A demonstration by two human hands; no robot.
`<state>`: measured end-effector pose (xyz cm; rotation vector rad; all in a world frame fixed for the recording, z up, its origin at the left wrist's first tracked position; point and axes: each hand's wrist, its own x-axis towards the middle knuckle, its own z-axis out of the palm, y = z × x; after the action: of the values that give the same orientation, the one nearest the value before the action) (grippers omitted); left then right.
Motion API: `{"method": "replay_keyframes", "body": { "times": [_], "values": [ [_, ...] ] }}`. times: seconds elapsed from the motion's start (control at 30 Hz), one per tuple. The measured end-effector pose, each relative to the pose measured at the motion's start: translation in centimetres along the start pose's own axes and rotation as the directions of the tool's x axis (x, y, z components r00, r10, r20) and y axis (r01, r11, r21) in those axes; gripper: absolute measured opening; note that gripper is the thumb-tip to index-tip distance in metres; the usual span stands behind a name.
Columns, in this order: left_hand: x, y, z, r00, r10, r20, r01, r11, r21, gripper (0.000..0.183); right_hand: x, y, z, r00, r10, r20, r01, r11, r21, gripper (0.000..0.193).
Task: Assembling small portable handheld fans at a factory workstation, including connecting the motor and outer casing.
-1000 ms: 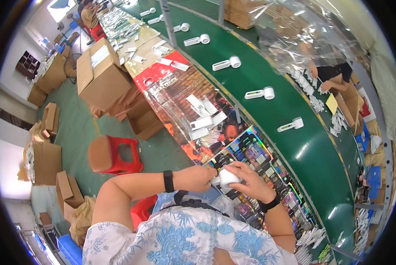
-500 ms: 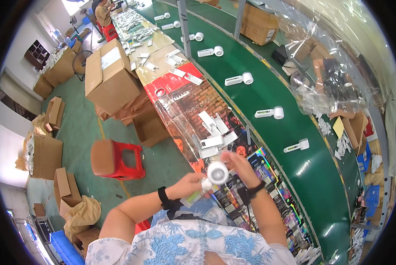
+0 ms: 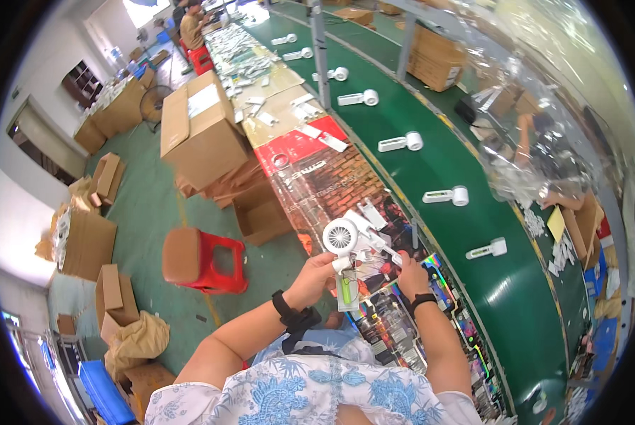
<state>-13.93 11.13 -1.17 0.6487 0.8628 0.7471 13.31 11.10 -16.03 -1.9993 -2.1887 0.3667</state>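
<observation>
Left-hand grip (image 3: 310,281) pinching the white handheld fan (image 3: 341,239) at its neck, over the tabletop's (image 3: 305,190) edge

Right-hand grip (image 3: 412,280) just shifted to the loose white pieces (image 3: 371,214), can't tell if it's closed on one, so left's got the fan solo.

A white fan (image 3: 340,237) in the left hand (image 3: 313,280).
The right hand (image 3: 412,278) touches a white piece (image 3: 390,253); more fans (image 3: 400,143) lie on the green belt (image 3: 495,290).

white walls (image 3: 27,188), a bright window (image 3: 146,10) and a brown-topped red stool (image 3: 184,256) on the green floor (image 3: 144,234)
</observation>
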Motion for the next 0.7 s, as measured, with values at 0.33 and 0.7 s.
{"method": "replay_keyframes", "body": {
  "times": [0.33,0.7],
  "values": [
    [2.4,-2.7,9.5,0.986,0.009,0.167,0.001,0.998,-0.058,0.028,-13.4,1.8,-6.1,0.808,0.533,0.252,-0.522,0.448,0.726,0.066],
    [1.4,-8.6,19.3,0.910,0.043,0.413,-0.016,0.998,-0.067,0.027,-20.6,-5.1,-18.1,0.692,0.318,-0.648,-0.107,0.933,0.344,0.056]
  ]
}}
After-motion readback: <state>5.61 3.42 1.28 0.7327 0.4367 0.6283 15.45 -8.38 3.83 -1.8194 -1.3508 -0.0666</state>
